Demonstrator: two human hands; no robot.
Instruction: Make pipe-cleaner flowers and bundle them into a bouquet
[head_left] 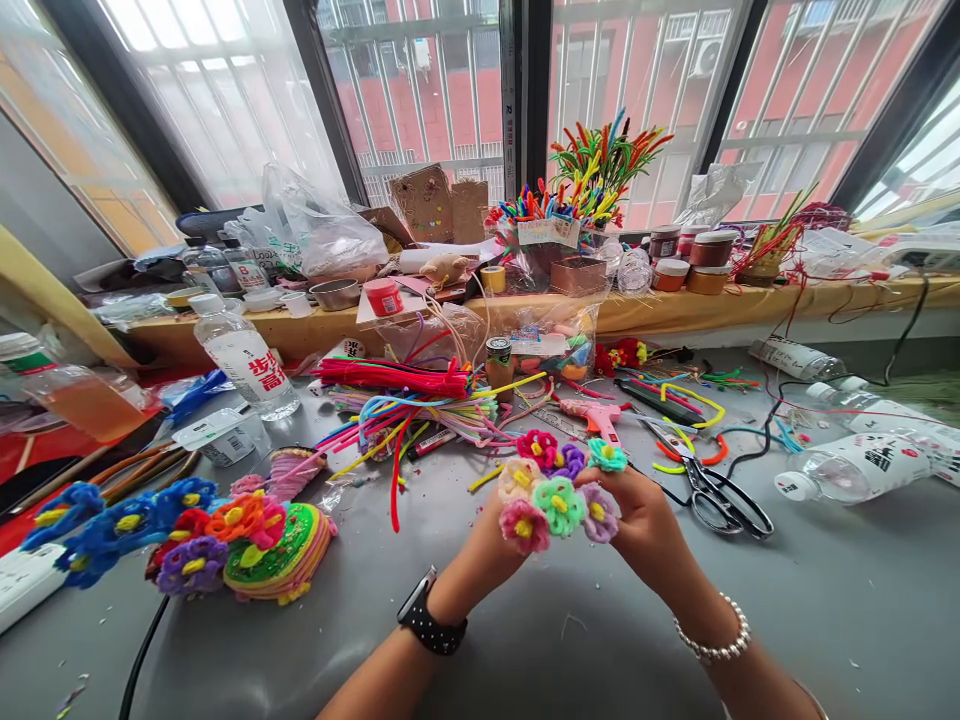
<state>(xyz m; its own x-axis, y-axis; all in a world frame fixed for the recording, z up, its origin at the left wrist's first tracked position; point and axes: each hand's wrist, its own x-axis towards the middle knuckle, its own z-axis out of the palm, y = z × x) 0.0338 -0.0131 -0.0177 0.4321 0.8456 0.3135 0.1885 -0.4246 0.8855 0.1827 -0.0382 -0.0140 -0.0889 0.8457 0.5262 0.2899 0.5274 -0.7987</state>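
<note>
Several pipe-cleaner flowers form a bunch in pink, cream, mint green, lilac, purple and red, held up above the grey table. My left hand is closed behind the bunch, its fingers mostly covered by the blooms. On the other side my right hand is closed too, with thumb and fingers pinched close to a turquoise flower at the bunch's upper right. The stems are hidden behind the flower heads. A black dotted watch strap circles my left wrist, and a beaded bracelet my right.
Scissors lie right of my hands, a pink glue gun beyond them. Loose pipe cleaners are heaped behind. Finished-looking blue flowers and a green decorated piece lie left. Water bottles stand or lie at both sides.
</note>
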